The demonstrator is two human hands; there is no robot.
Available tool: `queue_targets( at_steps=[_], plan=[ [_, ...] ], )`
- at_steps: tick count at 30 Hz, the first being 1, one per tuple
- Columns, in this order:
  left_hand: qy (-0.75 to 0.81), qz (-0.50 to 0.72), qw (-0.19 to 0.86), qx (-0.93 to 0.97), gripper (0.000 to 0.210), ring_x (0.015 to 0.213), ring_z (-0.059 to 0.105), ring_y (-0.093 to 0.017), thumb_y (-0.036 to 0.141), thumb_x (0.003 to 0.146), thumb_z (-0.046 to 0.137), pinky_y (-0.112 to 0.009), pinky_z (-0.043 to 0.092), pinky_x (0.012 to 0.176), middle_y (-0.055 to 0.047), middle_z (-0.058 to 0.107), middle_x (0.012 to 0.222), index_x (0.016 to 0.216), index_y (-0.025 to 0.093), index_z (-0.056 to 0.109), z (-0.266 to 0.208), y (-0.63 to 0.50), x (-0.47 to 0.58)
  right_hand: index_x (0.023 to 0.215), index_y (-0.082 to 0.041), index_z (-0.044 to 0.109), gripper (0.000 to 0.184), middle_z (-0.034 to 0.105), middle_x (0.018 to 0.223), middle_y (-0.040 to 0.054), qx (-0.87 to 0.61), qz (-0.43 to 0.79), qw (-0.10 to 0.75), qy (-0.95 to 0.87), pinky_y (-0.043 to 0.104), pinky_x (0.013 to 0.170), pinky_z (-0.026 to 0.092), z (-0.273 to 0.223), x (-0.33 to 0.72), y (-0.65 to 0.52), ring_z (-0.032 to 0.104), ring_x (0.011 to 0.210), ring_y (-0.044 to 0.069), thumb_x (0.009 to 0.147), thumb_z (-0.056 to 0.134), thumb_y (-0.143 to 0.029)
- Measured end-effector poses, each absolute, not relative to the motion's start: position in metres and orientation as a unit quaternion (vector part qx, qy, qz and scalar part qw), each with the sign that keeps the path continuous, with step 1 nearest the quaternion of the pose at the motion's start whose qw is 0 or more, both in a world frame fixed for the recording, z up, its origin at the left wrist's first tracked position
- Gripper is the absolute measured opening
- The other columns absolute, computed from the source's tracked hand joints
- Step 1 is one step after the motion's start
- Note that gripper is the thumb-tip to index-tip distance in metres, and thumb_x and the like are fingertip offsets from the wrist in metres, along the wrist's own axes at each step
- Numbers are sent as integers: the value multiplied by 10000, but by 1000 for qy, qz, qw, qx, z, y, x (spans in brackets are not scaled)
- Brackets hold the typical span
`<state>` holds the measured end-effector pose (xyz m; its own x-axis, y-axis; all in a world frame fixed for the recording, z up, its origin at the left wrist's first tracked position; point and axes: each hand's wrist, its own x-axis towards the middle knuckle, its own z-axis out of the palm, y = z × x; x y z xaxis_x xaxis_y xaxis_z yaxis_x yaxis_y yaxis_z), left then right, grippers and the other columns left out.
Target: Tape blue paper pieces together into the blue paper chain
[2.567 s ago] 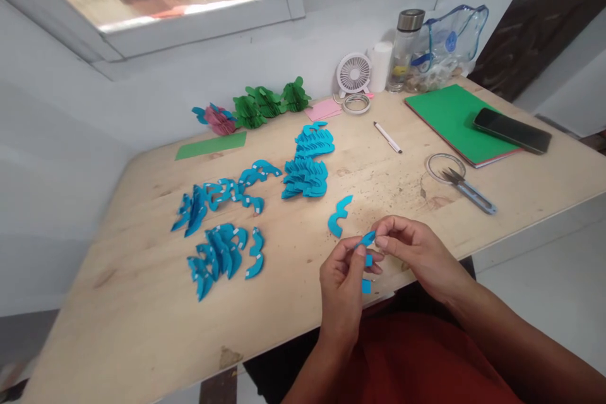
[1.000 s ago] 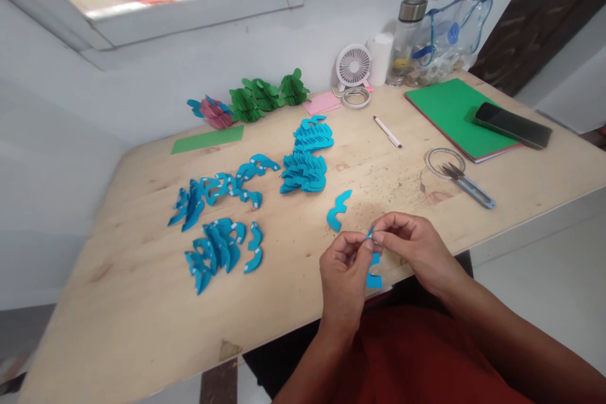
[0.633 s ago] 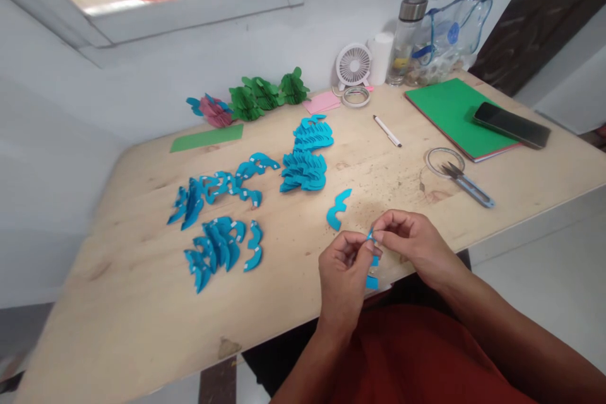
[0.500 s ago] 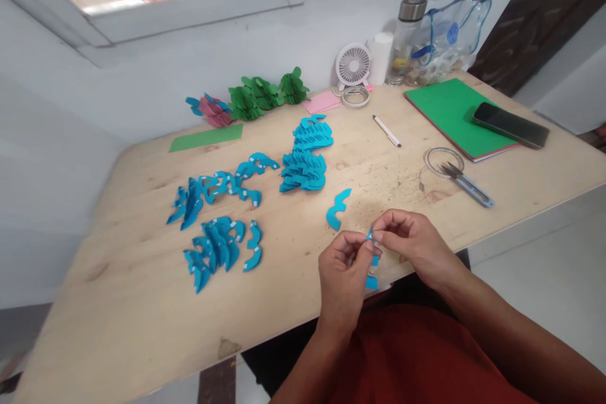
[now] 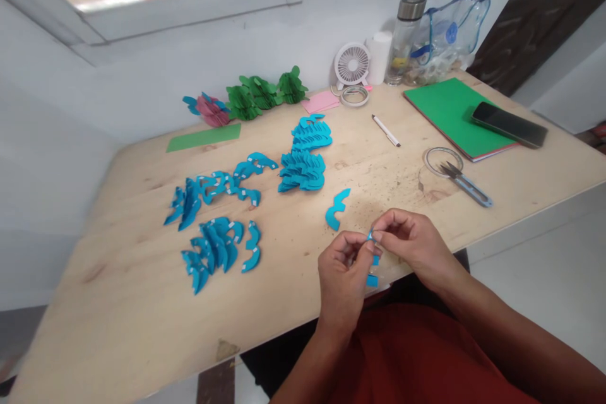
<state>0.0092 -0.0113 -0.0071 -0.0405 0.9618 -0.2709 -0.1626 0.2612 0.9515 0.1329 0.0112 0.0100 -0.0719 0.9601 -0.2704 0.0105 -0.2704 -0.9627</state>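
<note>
Near the front edge of the table, my left hand (image 5: 345, 268) and my right hand (image 5: 409, 240) meet with fingertips pinched together on a small blue paper piece (image 5: 371, 236). A white spot shows on it between the fingers; most of the piece is hidden. More blue paper (image 5: 373, 280) hangs just below my left fingers. A wavy blue paper cutout (image 5: 338, 209) lies flat just beyond my hands. Farther back are two stacks of blue cutouts (image 5: 303, 172). To the left lie several folded blue pieces (image 5: 218, 245) with small white patches on them.
Thread snips (image 5: 468, 184) and a tape ring (image 5: 444, 162) lie right of my hands. Beyond them are a phone (image 5: 509, 125) on a green folder (image 5: 440, 110) and a white pen (image 5: 386, 130). Green paper shapes (image 5: 260, 93), a small fan (image 5: 353, 64) and a bottle (image 5: 406, 41) stand along the wall.
Both hands keep almost the same pinch on the blue paper piece. The whole view has shifted very slightly; nothing on the table has visibly moved.
</note>
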Motion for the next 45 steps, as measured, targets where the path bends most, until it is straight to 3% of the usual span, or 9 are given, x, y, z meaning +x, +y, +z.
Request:
queue_targets(
  at_steps=[10,18,30,36,45],
  plan=[
    [547,483,558,395,122,583,535,-116,230,746,625,-219,421,572,5,634,622,643,165,628,-7,-11,7,683,-196,594,56,604,645,-6,-568,488,404,-525,278,632,454,7,133,5,565,646,144,728,614,-224],
    [544,494,551,396,113,653,620,-156,222,747,624,-242,466,610,-19,671,642,654,164,653,-6,-12,8,760,-198,612,153,625,681,7,-532,539,407,-511,276,674,473,15,134,1,578,676,146,833,549,-317],
    [535,504,559,384,122,667,634,-161,253,762,630,-242,482,601,-20,675,650,675,169,641,-4,-15,6,877,-210,627,125,652,820,24,-550,512,445,-487,279,731,478,9,137,-2,604,782,160,820,578,-309],
    [523,496,571,394,116,649,608,-141,236,766,631,-232,467,616,-10,666,651,675,165,643,-6,-15,6,757,-199,590,121,575,660,-17,-530,563,409,-485,252,629,448,10,135,-2,545,639,125,795,610,-313],
    [514,440,638,369,107,662,623,-149,259,748,653,-237,491,614,-20,686,697,776,159,676,-10,-15,5,688,-197,560,236,534,600,-25,-544,542,402,-498,232,565,415,8,136,2,498,578,114,835,561,-381]
  ],
)
